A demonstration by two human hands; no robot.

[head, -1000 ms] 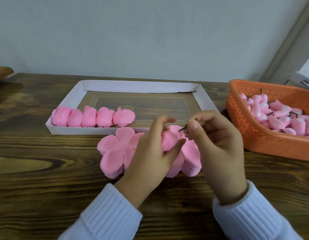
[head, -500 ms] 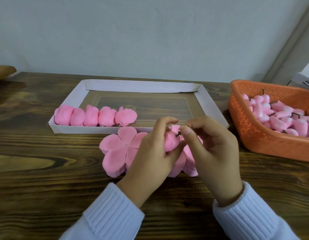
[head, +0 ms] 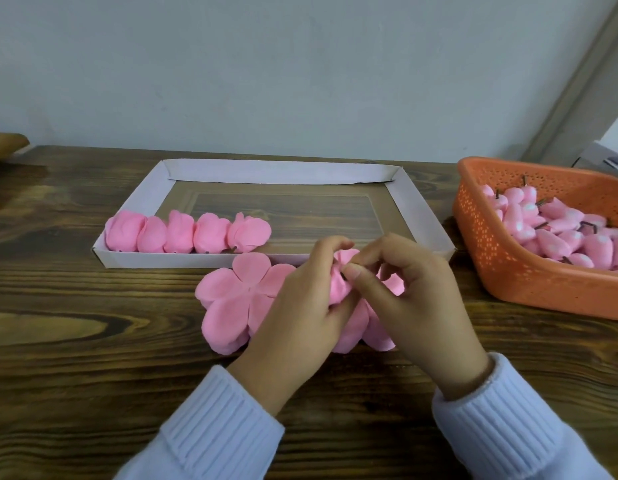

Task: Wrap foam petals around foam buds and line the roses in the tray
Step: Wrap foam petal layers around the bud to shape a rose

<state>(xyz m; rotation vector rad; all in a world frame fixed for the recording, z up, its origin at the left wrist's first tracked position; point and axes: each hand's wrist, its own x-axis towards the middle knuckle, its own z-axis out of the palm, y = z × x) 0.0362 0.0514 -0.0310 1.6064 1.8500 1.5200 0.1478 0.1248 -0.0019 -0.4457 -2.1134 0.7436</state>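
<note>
My left hand [head: 300, 306] grips a pink foam rose [head: 338, 282], its petals folded round the bud. My right hand [head: 411, 292] pinches the short dark stem at the rose's top with thumb and forefinger. Both hands hover over a stack of flat pink foam petals [head: 231, 299] on the table, just in front of the white tray [head: 418, 216]. Several finished pink roses [head: 186, 233] lie in a row along the tray's front left wall. The bud itself is hidden inside the petals.
An orange perforated basket [head: 491, 251] at the right holds several pink foam buds [head: 557, 233] with dark stems. The dark wooden table [head: 75, 341] runs back to a grey wall. A brown object [head: 2, 145] pokes in at the far left edge.
The stem that stuck out between my hands has gone down into the petals. My right thumb and forefinger have closed in against the rose. My left hand has kept its hold.
</note>
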